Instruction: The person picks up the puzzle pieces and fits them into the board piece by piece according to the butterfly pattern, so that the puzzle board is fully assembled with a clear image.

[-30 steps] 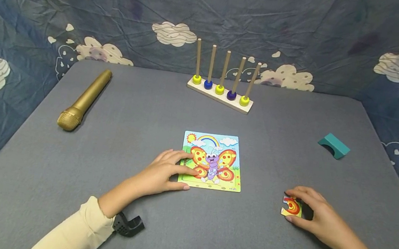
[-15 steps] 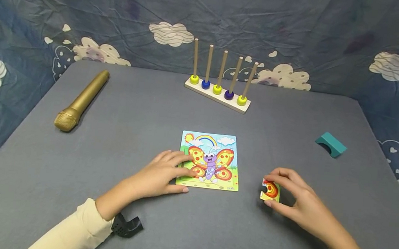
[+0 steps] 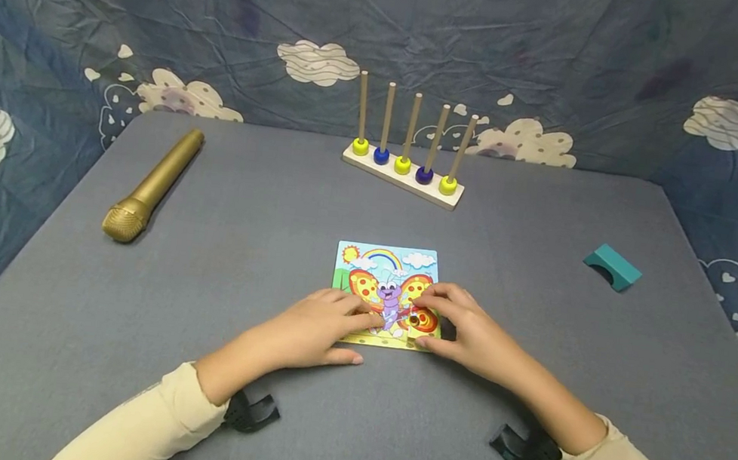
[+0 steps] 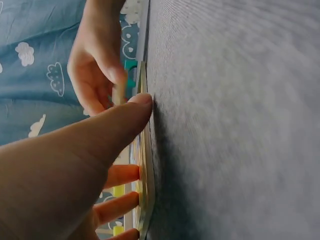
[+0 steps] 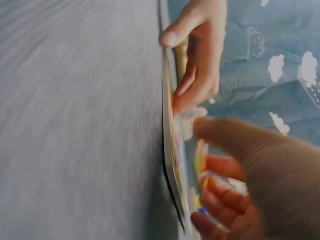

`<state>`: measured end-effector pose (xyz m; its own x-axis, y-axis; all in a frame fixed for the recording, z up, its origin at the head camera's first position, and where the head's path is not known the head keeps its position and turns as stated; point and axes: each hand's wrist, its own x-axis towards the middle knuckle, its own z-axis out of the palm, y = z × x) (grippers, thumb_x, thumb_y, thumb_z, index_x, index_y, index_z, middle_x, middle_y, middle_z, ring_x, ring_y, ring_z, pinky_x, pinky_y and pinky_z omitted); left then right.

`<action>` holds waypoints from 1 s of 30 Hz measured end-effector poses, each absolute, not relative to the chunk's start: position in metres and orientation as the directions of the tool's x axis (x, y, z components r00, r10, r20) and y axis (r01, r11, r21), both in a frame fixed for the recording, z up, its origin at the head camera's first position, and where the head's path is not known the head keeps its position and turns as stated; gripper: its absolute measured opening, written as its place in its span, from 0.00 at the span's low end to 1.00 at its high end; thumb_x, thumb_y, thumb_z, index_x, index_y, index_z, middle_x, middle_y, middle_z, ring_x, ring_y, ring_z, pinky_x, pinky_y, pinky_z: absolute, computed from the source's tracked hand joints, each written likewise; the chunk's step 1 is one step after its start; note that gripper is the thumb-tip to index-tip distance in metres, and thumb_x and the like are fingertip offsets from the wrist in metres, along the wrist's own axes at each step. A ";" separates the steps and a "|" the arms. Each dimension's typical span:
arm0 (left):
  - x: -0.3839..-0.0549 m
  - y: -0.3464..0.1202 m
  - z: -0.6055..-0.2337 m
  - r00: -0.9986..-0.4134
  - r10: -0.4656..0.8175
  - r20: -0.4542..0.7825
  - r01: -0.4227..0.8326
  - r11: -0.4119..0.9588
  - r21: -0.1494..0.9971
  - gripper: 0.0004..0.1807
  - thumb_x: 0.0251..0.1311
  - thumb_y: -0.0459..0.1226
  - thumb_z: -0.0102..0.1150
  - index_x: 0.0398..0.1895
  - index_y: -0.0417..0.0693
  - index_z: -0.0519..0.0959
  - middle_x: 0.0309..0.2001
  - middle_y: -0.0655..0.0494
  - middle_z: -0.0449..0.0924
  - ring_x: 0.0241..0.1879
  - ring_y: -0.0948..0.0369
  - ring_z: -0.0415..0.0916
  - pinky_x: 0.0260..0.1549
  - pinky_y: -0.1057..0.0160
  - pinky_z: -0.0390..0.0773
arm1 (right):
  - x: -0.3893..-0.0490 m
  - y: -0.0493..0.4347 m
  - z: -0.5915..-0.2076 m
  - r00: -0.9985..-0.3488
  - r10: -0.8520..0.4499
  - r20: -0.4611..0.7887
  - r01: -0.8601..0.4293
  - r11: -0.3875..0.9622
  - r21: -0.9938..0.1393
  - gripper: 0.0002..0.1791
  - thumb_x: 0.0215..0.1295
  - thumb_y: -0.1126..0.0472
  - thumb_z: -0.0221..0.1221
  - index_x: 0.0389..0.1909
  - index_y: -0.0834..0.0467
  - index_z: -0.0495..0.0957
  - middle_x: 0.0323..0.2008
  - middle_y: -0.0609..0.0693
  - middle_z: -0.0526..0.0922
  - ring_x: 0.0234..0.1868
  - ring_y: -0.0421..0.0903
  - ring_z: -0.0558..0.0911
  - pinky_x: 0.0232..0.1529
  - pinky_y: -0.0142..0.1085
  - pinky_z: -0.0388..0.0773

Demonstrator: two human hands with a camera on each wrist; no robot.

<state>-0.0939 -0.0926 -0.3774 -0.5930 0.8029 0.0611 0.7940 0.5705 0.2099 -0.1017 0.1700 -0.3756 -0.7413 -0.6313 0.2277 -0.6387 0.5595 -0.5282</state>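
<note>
A square butterfly jigsaw puzzle lies in the middle of the grey table. My left hand rests on its lower left part, fingers spread over the picture and thumb by the near edge. Between thumb and fingers, my right hand pinches a puzzle piece with a red and yellow wing swirl, over the puzzle's lower right corner. In the right wrist view that puzzle piece is held a little above the board, tilted. The left wrist view has the left thumb right at the puzzle's edge.
Behind the puzzle stands a peg stacker with yellow and blue beads on upright rods. A gold microphone lies at the left, and a teal arch block at the right. A cloud-patterned cloth hangs behind the table.
My right hand has carried the puzzle piece left from the right side of the table to over the puzzle. The left hand has shifted slightly right on the puzzle.
</note>
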 end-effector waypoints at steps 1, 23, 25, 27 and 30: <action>-0.093 -0.091 -0.377 -0.591 0.805 0.055 0.797 0.571 0.198 0.28 0.55 0.54 0.55 0.60 0.58 0.68 0.53 0.58 0.69 0.51 0.57 0.65 0.53 0.56 0.62 | -0.104 0.168 -0.378 -0.739 -0.636 0.224 -0.640 0.557 -0.529 0.24 0.47 0.57 0.68 0.47 0.59 0.76 0.49 0.52 0.71 0.50 0.48 0.68 0.49 0.45 0.67; -0.082 -0.070 -0.374 -0.591 0.802 0.083 0.805 0.593 0.002 0.29 0.50 0.61 0.53 0.58 0.68 0.70 0.40 0.50 0.65 0.33 0.55 0.63 0.42 0.55 0.65 | -0.105 0.167 -0.392 -0.798 -0.576 0.177 -0.557 0.594 -0.581 0.28 0.44 0.51 0.69 0.48 0.58 0.78 0.52 0.52 0.72 0.55 0.53 0.66 0.53 0.52 0.58; -0.082 -0.070 -0.374 -0.596 0.799 0.081 0.801 0.598 0.004 0.30 0.50 0.61 0.53 0.58 0.68 0.70 0.42 0.50 0.66 0.35 0.54 0.64 0.43 0.54 0.65 | -0.104 0.168 -0.391 -0.799 -0.580 0.158 -0.553 0.606 -0.572 0.29 0.46 0.50 0.68 0.51 0.57 0.77 0.54 0.52 0.71 0.56 0.54 0.65 0.53 0.54 0.57; -0.082 -0.071 -0.374 -0.597 0.798 0.079 0.801 0.598 0.011 0.30 0.50 0.61 0.53 0.59 0.68 0.70 0.44 0.49 0.66 0.37 0.53 0.65 0.44 0.53 0.65 | -0.102 0.170 -0.389 -0.796 -0.592 0.128 -0.544 0.605 -0.581 0.30 0.50 0.49 0.65 0.54 0.56 0.74 0.56 0.53 0.68 0.57 0.54 0.63 0.54 0.55 0.56; -0.083 -0.075 -0.374 -0.595 0.800 0.076 0.804 0.594 0.039 0.31 0.51 0.60 0.52 0.60 0.67 0.68 0.47 0.49 0.66 0.40 0.53 0.66 0.45 0.53 0.66 | -0.099 0.174 -0.383 -0.788 -0.610 0.080 -0.523 0.596 -0.610 0.32 0.56 0.48 0.60 0.60 0.57 0.67 0.60 0.56 0.64 0.60 0.56 0.60 0.55 0.56 0.55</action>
<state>-0.0829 -0.0745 -0.3741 -0.5950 0.8001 0.0756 0.8036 0.5939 0.0387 -0.0993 0.1738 -0.3835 -0.7885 -0.6098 0.0798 -0.5226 0.5959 -0.6097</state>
